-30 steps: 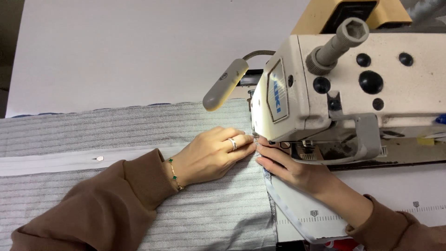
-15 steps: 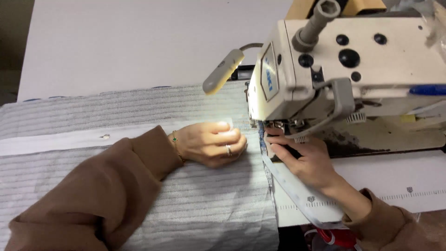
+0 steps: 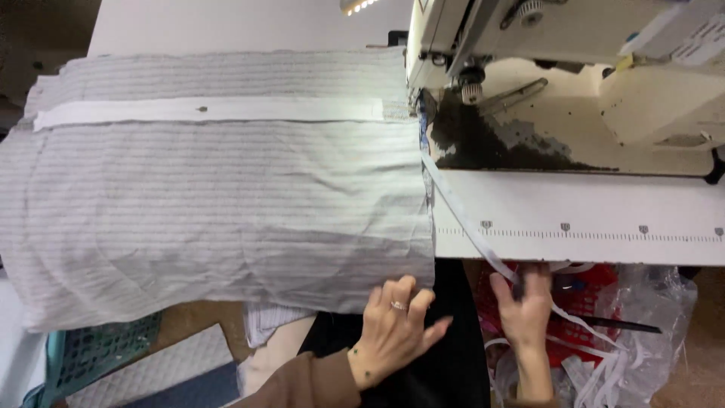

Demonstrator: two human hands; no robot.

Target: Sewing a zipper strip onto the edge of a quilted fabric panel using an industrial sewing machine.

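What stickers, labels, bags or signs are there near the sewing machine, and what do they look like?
Ruler strip: along the white table's front edge, thin dark tick marks with small tags.
Label: top right on the cream sewing machine, pale slanted rectangle with tiny print.
Clear plastic bag: under the table beside the right hand, crinkly, over something red.
No screens.

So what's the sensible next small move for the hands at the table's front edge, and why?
Probably draw the white tape taut with the right hand. It runs slack from the sewing machine over the table edge, while the left hand sits at the striped fabric hem.
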